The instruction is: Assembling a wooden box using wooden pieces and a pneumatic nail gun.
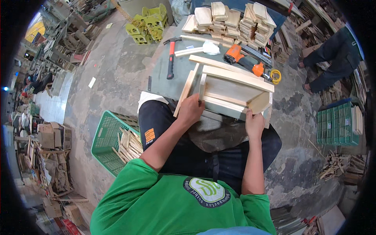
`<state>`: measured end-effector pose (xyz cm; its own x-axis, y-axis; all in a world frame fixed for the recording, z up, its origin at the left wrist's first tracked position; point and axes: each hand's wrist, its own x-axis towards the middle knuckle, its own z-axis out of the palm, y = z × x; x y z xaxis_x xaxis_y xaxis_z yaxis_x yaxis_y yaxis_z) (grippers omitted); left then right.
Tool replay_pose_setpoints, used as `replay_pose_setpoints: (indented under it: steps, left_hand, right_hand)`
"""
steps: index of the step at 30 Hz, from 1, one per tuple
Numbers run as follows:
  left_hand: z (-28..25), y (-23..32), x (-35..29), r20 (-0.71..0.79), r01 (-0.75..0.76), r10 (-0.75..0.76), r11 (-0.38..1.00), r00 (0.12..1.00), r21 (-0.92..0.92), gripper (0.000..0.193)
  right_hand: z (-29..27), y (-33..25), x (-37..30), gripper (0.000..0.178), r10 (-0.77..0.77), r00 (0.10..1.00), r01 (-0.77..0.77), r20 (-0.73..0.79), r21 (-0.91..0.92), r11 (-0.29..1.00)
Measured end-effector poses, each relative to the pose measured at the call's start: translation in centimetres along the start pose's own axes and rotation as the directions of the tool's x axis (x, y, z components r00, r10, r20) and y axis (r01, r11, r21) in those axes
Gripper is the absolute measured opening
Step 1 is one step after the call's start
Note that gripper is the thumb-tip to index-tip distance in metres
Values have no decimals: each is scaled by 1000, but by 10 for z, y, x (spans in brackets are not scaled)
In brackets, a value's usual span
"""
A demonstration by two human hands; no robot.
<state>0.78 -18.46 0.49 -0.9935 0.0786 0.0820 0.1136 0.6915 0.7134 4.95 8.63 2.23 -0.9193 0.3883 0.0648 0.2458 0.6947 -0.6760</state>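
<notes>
A shallow wooden box [239, 79] of pale boards is tilted over the front of the grey work table [158, 83]. My left hand [191, 110] is closed on its near left corner. My right hand [255, 124] grips the near right corner, thumb on the edge. Under and around the box lie loose wooden strips [185, 91], one next to my left hand. A claw hammer [171, 58] with a red and black handle lies at the table's left. Behind the box rests an orange and black nail gun [244, 60] with a yellow hose coil [275, 76].
Stacked wood pieces [231, 23] fill the table's far side. A green crate [103, 135] of wood strips stands left of my legs. Yellow-green plastic crates [147, 25] sit on the floor beyond. At right are another person's legs [331, 58] and green crates [335, 124].
</notes>
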Motion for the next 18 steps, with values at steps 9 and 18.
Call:
replay_pose_setpoints:
  steps: [9, 18]
  left_hand:
    - [-9, 5, 2, -32, -4, 4, 1000, 999, 1, 17]
    - [-30, 20, -3, 71, -5, 7, 1000, 997, -25, 21]
  right_hand:
    - [1, -8, -4, 33, 59, 998, -55, 32, -103, 993]
    - [1, -4, -14, 39, -2, 1000, 1, -6, -46, 999]
